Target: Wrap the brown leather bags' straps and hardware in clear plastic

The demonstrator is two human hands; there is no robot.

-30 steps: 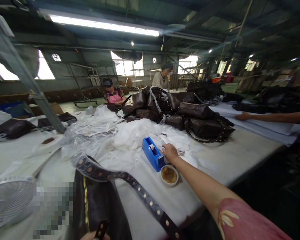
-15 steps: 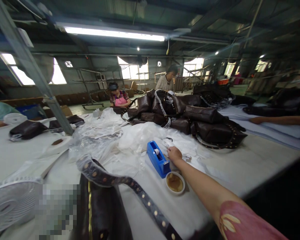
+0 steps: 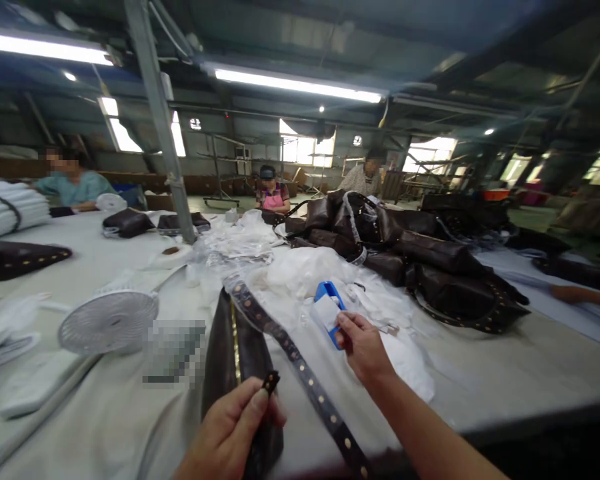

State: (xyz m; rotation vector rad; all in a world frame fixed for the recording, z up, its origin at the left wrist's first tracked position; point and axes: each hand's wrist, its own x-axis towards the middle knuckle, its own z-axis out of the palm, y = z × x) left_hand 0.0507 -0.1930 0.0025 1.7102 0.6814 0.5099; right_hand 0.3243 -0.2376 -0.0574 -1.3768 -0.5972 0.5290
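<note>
My left hand is closed, thumb and fingers pinching a short dark tab with small metal studs. Behind that hand stands a dark brown leather bag with a gold zipper. Its studded strap, partly wrapped in clear plastic, runs down to the right across the table. My right hand pinches a small thin white piece, paper or plastic, in front of the blue tape dispenser. The white piece and the fingers hide much of the dispenser.
Crumpled white wrapping lies behind the dispenser, with a pile of dark bags beyond. At left are a white fan and a metal post. Several people sit or stand around; a co-worker's arm reaches in at right.
My right hand has come back toward me from the wrapping and now holds a white piece. My left hand has entered view holding the tab. The view has turned left.
</note>
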